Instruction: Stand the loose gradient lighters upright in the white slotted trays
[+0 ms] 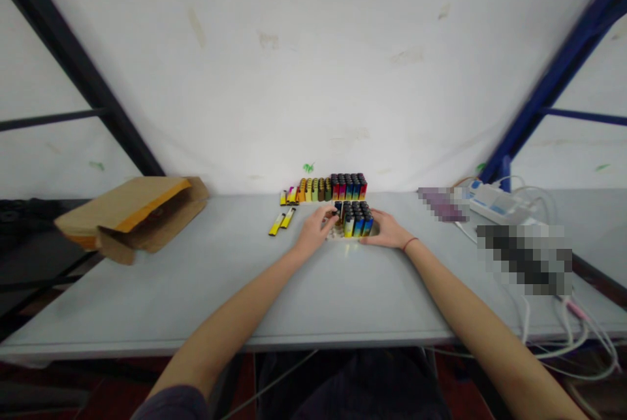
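A pale tray (336, 234) with holes stands in the middle of the table. Upright lighters (359, 223) with dark tops and blue, yellow and white bodies fill its right part; holes show at its left. My left hand (316, 226) is at the tray's left side, fingertips pinched around a dark-topped lighter (337, 210), mostly hidden by the fingers. Curved around the tray's right end, my right hand (386, 229) steadies it, with fingers touching the side. Two yellow lighters (281, 221) lie flat to the left of my left hand.
Behind the tray stand rows of dark-topped lighters (349, 186) and yellow-green ones (315, 189), with a few loose lighters (288, 196) beside them. An open cardboard box (142, 211) lies at left. A power strip (494, 204) with cables and blurred items occupy the right. A wall rises behind.
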A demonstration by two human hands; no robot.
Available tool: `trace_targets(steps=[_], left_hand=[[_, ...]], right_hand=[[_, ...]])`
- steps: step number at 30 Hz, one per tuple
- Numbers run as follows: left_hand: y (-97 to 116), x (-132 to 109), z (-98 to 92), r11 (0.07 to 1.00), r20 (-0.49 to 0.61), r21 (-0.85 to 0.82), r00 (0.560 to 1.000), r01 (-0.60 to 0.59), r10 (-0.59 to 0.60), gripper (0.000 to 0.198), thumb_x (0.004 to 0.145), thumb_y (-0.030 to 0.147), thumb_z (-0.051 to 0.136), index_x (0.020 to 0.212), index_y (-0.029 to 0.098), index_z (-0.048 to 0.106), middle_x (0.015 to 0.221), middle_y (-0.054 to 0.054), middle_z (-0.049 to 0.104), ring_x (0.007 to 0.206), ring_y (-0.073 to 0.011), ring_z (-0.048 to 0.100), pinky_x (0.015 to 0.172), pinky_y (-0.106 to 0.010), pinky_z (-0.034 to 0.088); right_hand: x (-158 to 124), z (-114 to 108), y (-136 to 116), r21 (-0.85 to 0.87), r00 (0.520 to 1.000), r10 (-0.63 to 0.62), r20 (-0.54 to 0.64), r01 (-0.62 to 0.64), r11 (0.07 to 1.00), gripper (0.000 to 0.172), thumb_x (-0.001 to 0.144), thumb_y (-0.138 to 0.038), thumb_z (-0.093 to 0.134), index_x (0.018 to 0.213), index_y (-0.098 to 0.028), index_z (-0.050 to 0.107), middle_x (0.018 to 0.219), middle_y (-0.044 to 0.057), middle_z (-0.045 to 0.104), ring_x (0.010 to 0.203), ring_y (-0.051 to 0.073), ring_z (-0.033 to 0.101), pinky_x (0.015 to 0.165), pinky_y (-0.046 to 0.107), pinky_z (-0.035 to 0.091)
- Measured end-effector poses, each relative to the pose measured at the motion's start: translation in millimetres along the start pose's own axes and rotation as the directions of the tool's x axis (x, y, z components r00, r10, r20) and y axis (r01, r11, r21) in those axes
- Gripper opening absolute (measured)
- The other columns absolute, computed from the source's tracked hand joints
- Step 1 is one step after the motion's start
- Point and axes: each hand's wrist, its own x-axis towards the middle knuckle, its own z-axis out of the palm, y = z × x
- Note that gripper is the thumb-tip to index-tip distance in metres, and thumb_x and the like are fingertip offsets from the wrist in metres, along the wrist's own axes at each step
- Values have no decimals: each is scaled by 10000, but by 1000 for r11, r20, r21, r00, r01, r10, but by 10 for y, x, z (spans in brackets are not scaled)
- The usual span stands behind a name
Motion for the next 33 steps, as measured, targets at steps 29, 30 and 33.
trace_targets(steps=[29, 30, 33], left_hand=[[-179, 24, -602, 596, -17, 779, 957, 194, -290, 339, 971, 453, 544, 992, 170, 730, 1106, -215, 721, 1134, -385, 574, 975, -557, 385], [-177, 22, -559, 621, 27, 768, 962, 154, -272, 331, 970, 455, 550, 1006, 177, 725, 1111, -204, 719, 1135, -375, 581, 974, -544, 396], [-190, 15, -428, 739, 178, 673, 962, 34, -206, 241, 965, 367, 565, 1042, 189, 709, 1097, -159, 709, 1099, -316, 617, 966, -461, 444]], right_hand=[[-5, -40, -107, -3, 1000, -11, 24, 11, 1000, 610, 712, -536, 816, 1201, -192, 697, 1201, 122, 733, 1214, 384, 628, 1083, 544, 478], [-6, -40, -106, -6, 1000, -12, 24, 12, 1000, 610, 714, -536, 815, 1205, -193, 695, 1196, 120, 735, 1214, 384, 628, 1085, 546, 477], [-7, -37, -106, -9, 1000, -16, 22, 16, 1000, 593, 716, -538, 815, 1191, -201, 700, 1183, 115, 740, 1211, 384, 632, 1082, 546, 479]])
